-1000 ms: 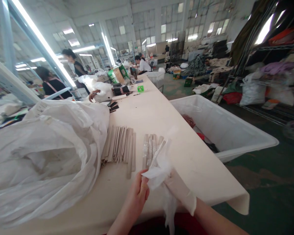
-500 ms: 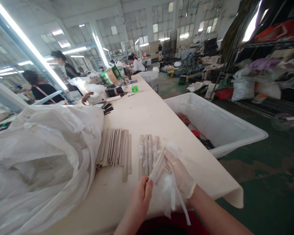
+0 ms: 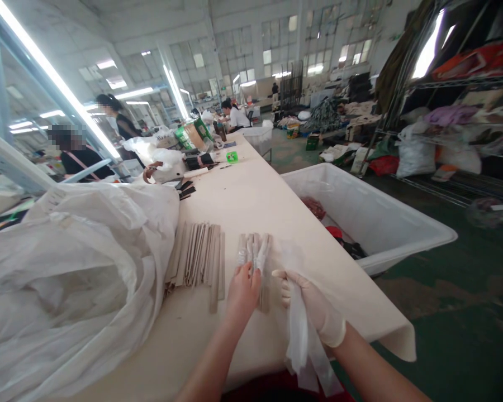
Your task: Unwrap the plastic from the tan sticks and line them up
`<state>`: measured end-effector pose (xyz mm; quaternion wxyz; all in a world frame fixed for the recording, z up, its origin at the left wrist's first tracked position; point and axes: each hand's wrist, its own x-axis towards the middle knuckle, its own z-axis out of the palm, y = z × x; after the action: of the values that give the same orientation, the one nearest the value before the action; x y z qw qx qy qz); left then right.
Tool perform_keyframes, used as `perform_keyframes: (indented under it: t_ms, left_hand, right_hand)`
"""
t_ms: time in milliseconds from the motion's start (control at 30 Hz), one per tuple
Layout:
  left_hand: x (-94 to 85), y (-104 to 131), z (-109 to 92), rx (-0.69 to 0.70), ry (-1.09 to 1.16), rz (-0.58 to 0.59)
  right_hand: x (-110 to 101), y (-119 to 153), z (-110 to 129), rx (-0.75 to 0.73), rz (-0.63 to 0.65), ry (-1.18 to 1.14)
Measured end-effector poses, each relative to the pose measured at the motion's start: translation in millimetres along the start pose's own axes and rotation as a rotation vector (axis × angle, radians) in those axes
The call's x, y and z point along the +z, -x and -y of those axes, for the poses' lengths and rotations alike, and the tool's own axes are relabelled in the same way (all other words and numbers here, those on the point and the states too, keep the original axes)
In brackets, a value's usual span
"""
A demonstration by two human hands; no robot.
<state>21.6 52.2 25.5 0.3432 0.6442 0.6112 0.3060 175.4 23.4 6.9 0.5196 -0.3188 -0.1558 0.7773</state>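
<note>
My bare left hand [image 3: 243, 290] is closed over the lower part of several plastic-wrapped beige strips [image 3: 254, 245] lying side by side on the table [image 3: 235, 195]. Its fingertips rest on them, and whether it grips one is hard to tell. A thin glove covers my right hand [image 3: 305, 298], whose fingers are curled round translucent plastic strips [image 3: 299, 335] that hang past the table's front edge. To the left of the wrapped strips lies a pile of unwrapped beige strips [image 3: 199, 254], roughly parallel to one another.
A large white plastic sack [image 3: 79, 268] covers the table's left side. Beyond the right edge stands a white bin [image 3: 377, 212] with cloth inside. Bags, black pieces [image 3: 186, 188] and a green box [image 3: 232, 157] lie farther back. Several people are in the background.
My left hand has moved up onto the wrapped strips. The strip held between both hands now lies at the right of that group. My right hand has drawn away with the plastic strips.
</note>
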Motion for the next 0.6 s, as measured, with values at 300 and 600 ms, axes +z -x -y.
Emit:
perform_keyframes:
  t_ms: [300, 600]
  left_hand:
    - [-6.1, 15.6, -16.6, -0.158, 0.357, 0.419]
    - [2.6, -6.2, -12.1, -0.249, 0.450, 0.355]
  right_hand:
    - [24.2, 11.3, -41.2, 0.315, -0.013, 0.094]
    - [57.1, 57.7, -38.5, 0.255, 0.390, 0.072]
